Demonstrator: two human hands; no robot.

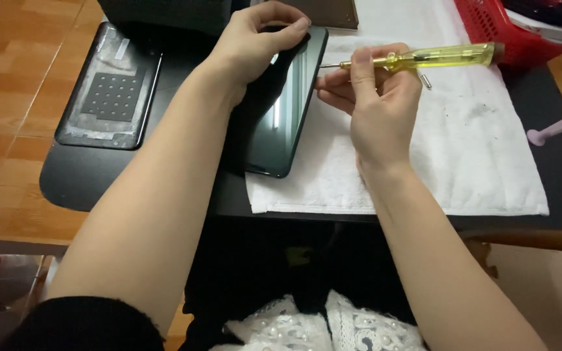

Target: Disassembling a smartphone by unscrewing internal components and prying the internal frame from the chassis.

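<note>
- The left hand (pixel 255 42) rests on the far end of a black phone (pixel 284 104). Its fingers bend over the phone's top edge and press on it.
- The phone lies on the black table (pixel 86 175), glass side up and shiny. Its right side sits on the left edge of a white towel (pixel 463 149).
- The right hand (pixel 375 107) is just to the right of the phone. Its thumb and fingers are pinched tight on a screwdriver (pixel 424 58).
- The screwdriver has a see-through yellow handle. The handle points to the right, and the thin metal tip points left at the phone's right edge. I cannot tell if the tip touches the phone.
- The towel is spread out on the table and has small dark specks on it.
- A flat black phone back cover (pixel 108 88) lies on the left part of the table, well apart from the hands. It has a patch of little dots in the middle.
- A red basket (pixel 502 23) stands at the far right, next to the end of the yellow handle.
- A pink stick (pixel 557 127) pokes in from the right edge.
- The floor (pixel 14 71) on the left is orange wood.
</note>
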